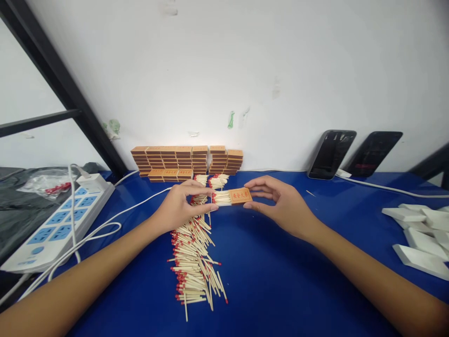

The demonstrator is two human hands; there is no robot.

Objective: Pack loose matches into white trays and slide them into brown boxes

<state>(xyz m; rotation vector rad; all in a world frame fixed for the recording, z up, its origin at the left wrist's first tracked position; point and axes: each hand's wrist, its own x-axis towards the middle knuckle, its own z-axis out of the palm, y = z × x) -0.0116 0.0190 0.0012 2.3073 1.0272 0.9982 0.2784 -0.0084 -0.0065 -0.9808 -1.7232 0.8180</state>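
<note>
Between my hands is a matchbox [241, 195] with an orange sleeve, its white tray [224, 198] pulled partly out to the left and filled with red-headed matches. My left hand [185, 202] pinches the tray's left end between thumb and fingers. At the other end my right hand [271, 199] grips the sleeve's right edge with thumb and fingertips. Below and behind my left hand spreads a long heap of loose matches [194, 262], red heads mostly to the left.
Stacked matchboxes [168, 159] line the wall. Two phones [331, 154] lean at the back right, beside a white cable. White trays or blocks [421, 234] are piled at the right. A power strip [63, 220] with cables and a plastic bag [45, 182] lie left.
</note>
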